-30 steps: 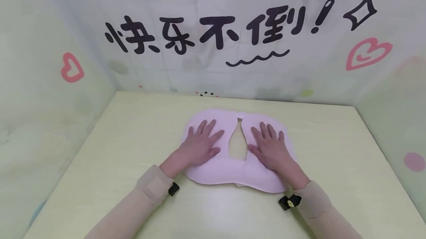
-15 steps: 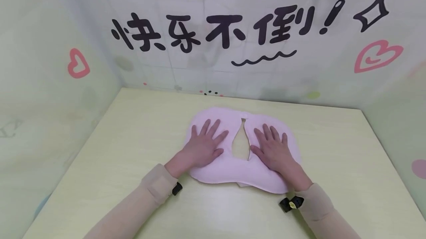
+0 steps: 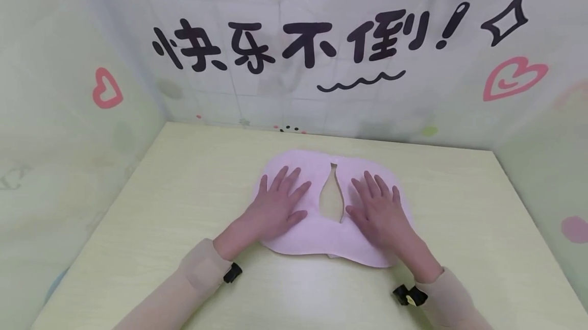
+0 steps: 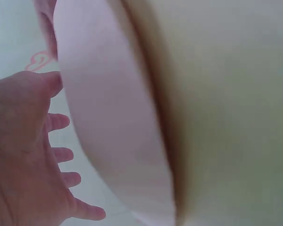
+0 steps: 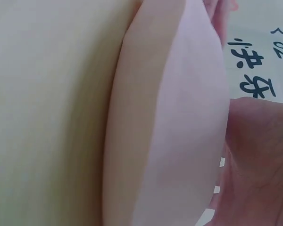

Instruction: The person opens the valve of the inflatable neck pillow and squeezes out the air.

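Observation:
A pale pink cushion [image 3: 317, 240] lies flat on the table, with a teardrop-shaped opening through its middle that shows the tabletop. Over its left half is my left hand [image 3: 275, 211], palm down with fingers spread. My right hand [image 3: 385, 213] is over the right half, fingers extended, its thumb right beside the opening. Neither hand curls round anything. The left wrist view shows the cushion's rounded side [image 4: 108, 113] with the thumb and fingers beyond it. In the right wrist view, the cushion's side wall [image 5: 188, 113] hides part of the right fingers.
The pale wooden table [image 3: 193, 182] meets a printed fabric backdrop [image 3: 285, 100] with black lettering along its back edge. Similar panels rise at left and right. Small black devices [image 3: 233, 272] sit at the sleeve cuffs.
Both hands have drawn slightly back toward the body, and the wrists have moved a little apart. The cushion stays on the table. The head view has shifted slightly.

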A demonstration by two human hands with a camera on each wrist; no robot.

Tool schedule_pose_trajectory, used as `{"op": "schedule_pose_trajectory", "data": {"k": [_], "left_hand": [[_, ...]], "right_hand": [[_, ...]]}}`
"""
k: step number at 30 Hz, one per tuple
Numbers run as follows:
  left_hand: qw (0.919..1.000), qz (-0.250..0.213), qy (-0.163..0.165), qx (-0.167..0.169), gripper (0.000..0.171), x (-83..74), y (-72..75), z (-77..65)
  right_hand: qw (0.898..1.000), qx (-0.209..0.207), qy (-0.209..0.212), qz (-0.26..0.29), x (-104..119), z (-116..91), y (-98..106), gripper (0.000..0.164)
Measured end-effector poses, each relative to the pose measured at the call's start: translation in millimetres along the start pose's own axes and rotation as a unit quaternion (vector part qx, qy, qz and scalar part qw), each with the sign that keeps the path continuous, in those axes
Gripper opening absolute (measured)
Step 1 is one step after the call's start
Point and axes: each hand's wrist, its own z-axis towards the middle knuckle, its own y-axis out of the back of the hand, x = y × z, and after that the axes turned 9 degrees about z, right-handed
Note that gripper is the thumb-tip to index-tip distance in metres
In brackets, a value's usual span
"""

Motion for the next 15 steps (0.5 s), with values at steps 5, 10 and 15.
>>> {"op": "schedule_pose_trajectory", "data": {"k": [5,10,15], "left_hand": [[0.9994,0.007,-0.001,0.033,0.067,-3.4,-7.4,-11.0],[0.9981,0.003,0.017,0.059,0.069,-3.7,-9.7,-12.8],[0.9971,-0.029,0.021,0.067,0.069,-5.0,-10.2,-12.0]], "right_hand": [[1.000,0.014,0.010,0.005,0.6,-9.3,-7.2,0.066],[0.999,0.033,-0.004,0.008,-2.3,-14.1,-12.0,0.068],[0.999,0.033,-0.005,0.005,-3.6,-14.4,-12.4,0.067]]}}
